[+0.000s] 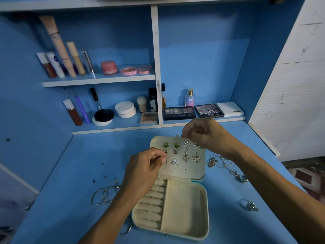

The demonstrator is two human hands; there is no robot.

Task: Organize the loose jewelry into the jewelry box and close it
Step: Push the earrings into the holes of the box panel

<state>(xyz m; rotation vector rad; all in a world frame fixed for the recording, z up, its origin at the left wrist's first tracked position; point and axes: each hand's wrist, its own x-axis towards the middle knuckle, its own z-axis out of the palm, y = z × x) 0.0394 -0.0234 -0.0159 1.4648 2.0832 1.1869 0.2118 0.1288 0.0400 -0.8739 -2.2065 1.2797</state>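
Observation:
A cream jewelry box [184,205] lies open on the blue desk, its lid [184,169] tilted up and studded with several earrings: green stones, stars, butterflies and a triangle earring [175,162]. My left hand [146,166] pinches a second triangle earring [165,160] against the lid's left side. My right hand [202,132] hovers over the lid's top right corner with curled fingers; what they pinch is too small to tell. Ring rolls [152,203] fill the box's left half, and the right compartment holds nothing.
Silver hoop bangles [103,195] lie left of the box. Tangled chains [221,164] and a silver ring [243,178] lie to the right, with another ring [250,206] nearer me. Behind, shelves carry cosmetics, eyeshadow palettes [179,113] and a perfume bottle [190,98].

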